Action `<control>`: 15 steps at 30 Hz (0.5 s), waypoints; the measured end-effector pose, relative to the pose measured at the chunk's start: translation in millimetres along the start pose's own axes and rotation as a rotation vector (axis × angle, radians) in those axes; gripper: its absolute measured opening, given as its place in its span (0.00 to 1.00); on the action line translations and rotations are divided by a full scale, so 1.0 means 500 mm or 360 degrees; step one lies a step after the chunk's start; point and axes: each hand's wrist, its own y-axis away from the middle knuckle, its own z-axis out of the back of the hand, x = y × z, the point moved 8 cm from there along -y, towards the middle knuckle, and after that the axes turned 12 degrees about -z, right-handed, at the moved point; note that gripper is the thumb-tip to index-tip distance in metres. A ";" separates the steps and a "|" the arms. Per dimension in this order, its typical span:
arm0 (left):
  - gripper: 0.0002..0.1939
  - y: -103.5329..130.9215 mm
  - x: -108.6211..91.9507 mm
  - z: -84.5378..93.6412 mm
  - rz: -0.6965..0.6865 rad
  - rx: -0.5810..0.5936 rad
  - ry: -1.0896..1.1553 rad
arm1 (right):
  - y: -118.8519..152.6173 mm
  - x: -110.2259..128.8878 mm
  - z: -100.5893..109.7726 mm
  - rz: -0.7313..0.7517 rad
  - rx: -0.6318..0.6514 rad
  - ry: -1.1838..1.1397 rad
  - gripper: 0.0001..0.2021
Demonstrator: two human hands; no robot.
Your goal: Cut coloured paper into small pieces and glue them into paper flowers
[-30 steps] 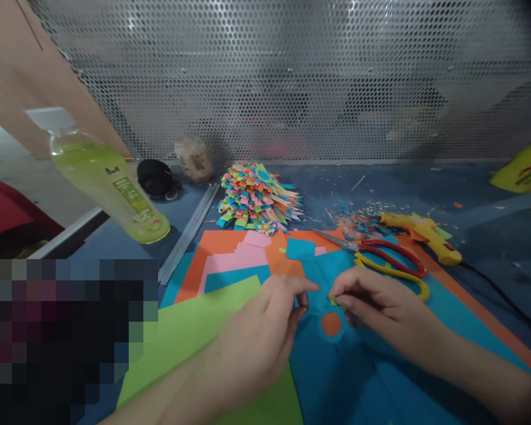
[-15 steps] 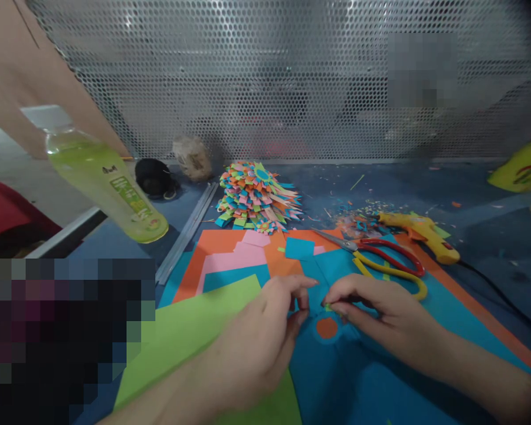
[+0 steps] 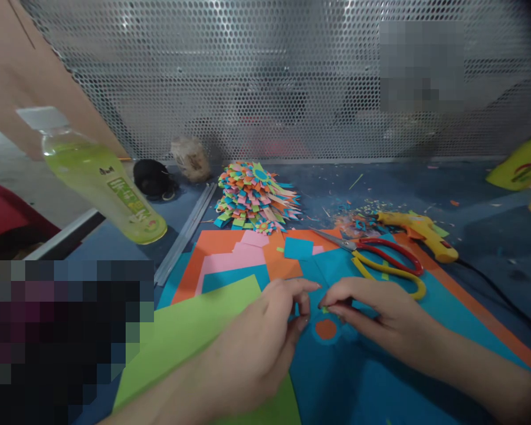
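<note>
My right hand (image 3: 371,304) pinches a tiny green paper piece (image 3: 325,309) between thumb and index finger. It hovers over blue paper, just above a small round of orange paper with a blue rim (image 3: 325,329). Close by on the left, my left hand (image 3: 278,324) has its thumb and middle finger curled together and its index finger pointing toward the right hand; whatever is between them I cannot make out. Green paper (image 3: 181,330) lies under my left forearm. Blue paper (image 3: 323,389) spreads beneath both hands.
Scissors (image 3: 389,260) with red and yellow handles lie beyond my right hand, beside a yellow glue gun (image 3: 420,230) with a black cord. A multicoloured paper-strip figure (image 3: 252,198) stands behind. Clear sticks (image 3: 186,236) and a drink bottle (image 3: 101,183) are on the left.
My right hand has shifted very slightly left with the green piece still pinched. The left hand stays nearly still. The whole view has moved a little.
</note>
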 end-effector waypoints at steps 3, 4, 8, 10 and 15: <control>0.18 0.001 0.002 0.000 0.0009 -0.0016 0.0034 | 0.000 0.002 0.001 0.0000 -0.0003 0.0011 0.08; 0.18 0.002 0.002 0.000 0.0012 -0.0021 0.0049 | -0.001 0.002 0.002 -0.0005 -0.0001 0.0011 0.08; 0.18 0.006 0.007 -0.001 0.0064 -0.0003 0.0121 | 0.000 0.001 0.001 -0.0017 0.0016 0.0007 0.07; 0.17 0.006 0.009 -0.002 0.0100 0.0019 0.0164 | 0.000 0.001 0.002 -0.0014 0.0016 0.0006 0.07; 0.15 0.000 0.007 0.004 0.0133 -0.0042 0.0317 | -0.001 0.001 0.009 -0.0018 -0.0054 -0.0011 0.08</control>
